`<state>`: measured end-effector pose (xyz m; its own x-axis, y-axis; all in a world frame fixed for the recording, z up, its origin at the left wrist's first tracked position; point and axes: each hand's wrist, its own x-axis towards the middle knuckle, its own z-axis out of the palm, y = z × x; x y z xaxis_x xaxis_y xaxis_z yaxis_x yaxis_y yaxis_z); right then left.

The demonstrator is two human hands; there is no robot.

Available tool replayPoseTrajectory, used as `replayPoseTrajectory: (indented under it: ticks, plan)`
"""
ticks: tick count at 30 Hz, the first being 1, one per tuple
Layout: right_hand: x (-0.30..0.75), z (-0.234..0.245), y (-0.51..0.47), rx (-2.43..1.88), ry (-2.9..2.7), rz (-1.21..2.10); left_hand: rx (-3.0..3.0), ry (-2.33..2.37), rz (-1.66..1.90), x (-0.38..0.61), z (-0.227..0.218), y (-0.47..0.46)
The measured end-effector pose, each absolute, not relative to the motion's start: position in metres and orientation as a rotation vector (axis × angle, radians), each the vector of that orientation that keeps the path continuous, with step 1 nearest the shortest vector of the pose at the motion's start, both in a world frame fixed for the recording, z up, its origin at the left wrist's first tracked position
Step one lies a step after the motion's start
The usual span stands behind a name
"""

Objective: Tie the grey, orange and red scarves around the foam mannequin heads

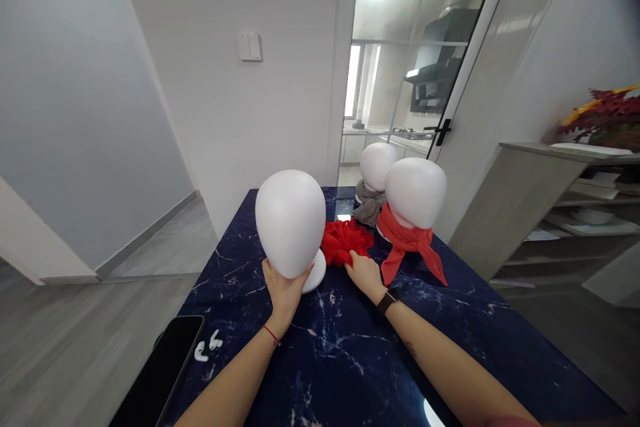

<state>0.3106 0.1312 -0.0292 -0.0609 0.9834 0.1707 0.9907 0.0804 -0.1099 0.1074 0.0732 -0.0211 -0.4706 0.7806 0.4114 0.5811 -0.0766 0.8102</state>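
My left hand (286, 290) is closed round the lower end of a smooth white mannequin head (291, 220), which tilts over its round white base (315, 273). To its right, a bright red scarf (347, 240) lies bunched up on the dark table. My right hand (366, 273) pinches the near edge of this cloth, its fingertips partly hidden in the folds. Farther right stands another mannequin head (416, 192) with a coral-red scarf (410, 240) tied round its neck. Behind it is a third head (379, 165) wearing a grey scarf (368, 205).
The table (340, 373) has a blue-black marbled top. At its left edge lie a black phone (160, 373) and a pair of white earbuds (208, 345). A glass door (395, 80) rises behind the table, and a shelf unit (545, 193) stands at the right.
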Motion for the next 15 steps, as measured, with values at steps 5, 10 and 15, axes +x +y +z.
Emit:
replayPoseTrajectory:
  ticks: [5, 10, 15]
  plan:
    - [0.32, -0.03, 0.139, -2.121, -1.918, -0.015, 1.571, 2.183, 1.566, 0.105, -0.016, 0.079]
    - [0.328, -0.034, 0.143, -1.999, -1.742, 0.036, 1.586, 2.164, 1.541, 0.107, -0.022, 0.079]
    - [0.329, -0.035, 0.142, -1.704, -1.636, 0.038, 1.604, 2.099, 1.425, 0.1, -0.028, 0.084]
